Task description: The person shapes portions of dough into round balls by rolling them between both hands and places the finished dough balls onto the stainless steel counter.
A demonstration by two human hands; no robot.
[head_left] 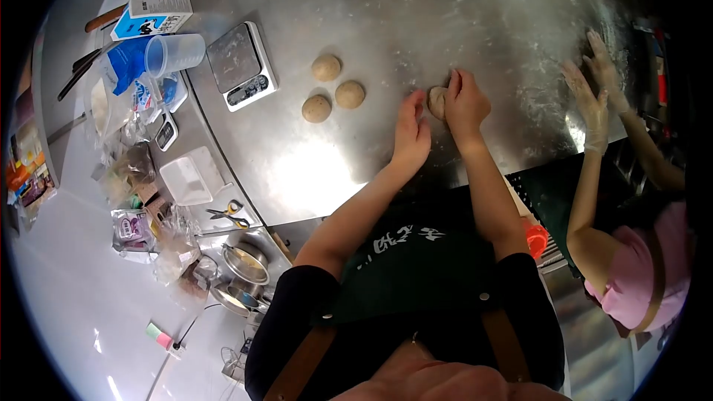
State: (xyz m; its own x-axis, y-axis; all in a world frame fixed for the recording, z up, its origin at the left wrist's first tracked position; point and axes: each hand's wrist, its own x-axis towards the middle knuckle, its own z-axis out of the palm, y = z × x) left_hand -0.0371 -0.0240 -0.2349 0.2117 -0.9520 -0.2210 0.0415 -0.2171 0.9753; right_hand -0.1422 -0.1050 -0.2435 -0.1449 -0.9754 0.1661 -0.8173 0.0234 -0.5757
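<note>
A ball of dough [437, 103] rests on the steel table between my hands, partly hidden by my right hand [468, 106], whose fingers curl round its right side. My left hand [411, 132] stands on edge just left of the dough, its fingers stretched forward and thumb apart, holding nothing. Whether its fingertips touch the dough, I cannot tell. Further left lie three smooth, round, light-brown dough balls [316, 108], [350, 94], [326, 67] in a loose group.
Left of the dough balls sits a digital scale [252, 89]. Beyond it are a milk carton [152, 18], a plastic cup [175, 55], a white tray [191, 176], scissors [229, 214] and metal bowls [246, 263]. At right, a co-worker's gloved hands [594, 104] hover near the floured steel table [512, 15].
</note>
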